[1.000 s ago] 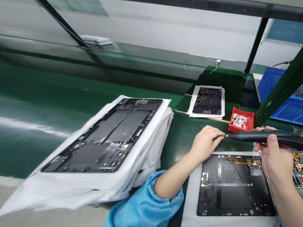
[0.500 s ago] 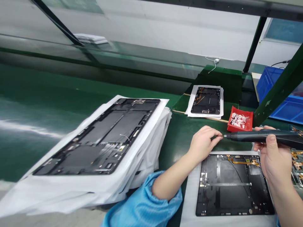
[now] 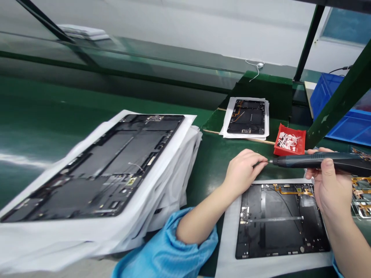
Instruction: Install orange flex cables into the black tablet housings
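My right hand is wrapped round a dark electric screwdriver, held level with its tip pointing left. At that tip, thumb and forefinger of my left hand are pinched together; whatever lies between them is too small to make out. Just below both hands, an opened tablet housing lies flat on a white foam sheet. It shows its dark inside, with an orange flex cable along the top edge and a thin black wire. Neither hand visibly touches the housing.
At left, another opened housing rests on a thick stack of white sheets. Behind my hands stand a red tray of small white pieces and a smaller-looking housing on sheets. A green post and blue bins are at right.
The whole view has shifted, so things appear a little further left and higher. Both hands keep the same pose, with the left fingers still at the screwdriver's tip.
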`<state>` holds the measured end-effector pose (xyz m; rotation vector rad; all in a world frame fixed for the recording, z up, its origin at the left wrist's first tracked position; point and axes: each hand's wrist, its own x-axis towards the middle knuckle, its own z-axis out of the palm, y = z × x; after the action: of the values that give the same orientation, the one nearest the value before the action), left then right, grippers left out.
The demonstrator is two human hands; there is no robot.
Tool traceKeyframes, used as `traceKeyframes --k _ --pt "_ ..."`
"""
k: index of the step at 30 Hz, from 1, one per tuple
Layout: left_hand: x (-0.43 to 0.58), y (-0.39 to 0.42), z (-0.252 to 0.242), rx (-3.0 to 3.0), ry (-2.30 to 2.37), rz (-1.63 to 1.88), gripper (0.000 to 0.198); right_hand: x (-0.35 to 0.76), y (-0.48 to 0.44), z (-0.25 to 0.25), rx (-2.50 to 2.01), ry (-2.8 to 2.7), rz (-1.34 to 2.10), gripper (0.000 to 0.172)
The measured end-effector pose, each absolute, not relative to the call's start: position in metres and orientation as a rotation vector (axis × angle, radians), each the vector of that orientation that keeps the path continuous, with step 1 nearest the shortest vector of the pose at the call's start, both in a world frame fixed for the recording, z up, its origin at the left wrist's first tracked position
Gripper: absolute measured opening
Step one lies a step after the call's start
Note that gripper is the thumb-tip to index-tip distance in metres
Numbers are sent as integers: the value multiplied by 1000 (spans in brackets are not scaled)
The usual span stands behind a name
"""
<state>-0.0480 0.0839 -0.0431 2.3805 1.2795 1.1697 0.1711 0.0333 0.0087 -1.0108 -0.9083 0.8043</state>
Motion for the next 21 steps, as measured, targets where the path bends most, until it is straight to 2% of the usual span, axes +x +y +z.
traceKeyframes --k 16,21 --pt "-50 83 -45 2347 1282 1164 15 171 33 12 -1027 -912 804 34" --pt "-49 82 -43 2343 1281 1129 7 172 33 10 -1023 -901 802 33"
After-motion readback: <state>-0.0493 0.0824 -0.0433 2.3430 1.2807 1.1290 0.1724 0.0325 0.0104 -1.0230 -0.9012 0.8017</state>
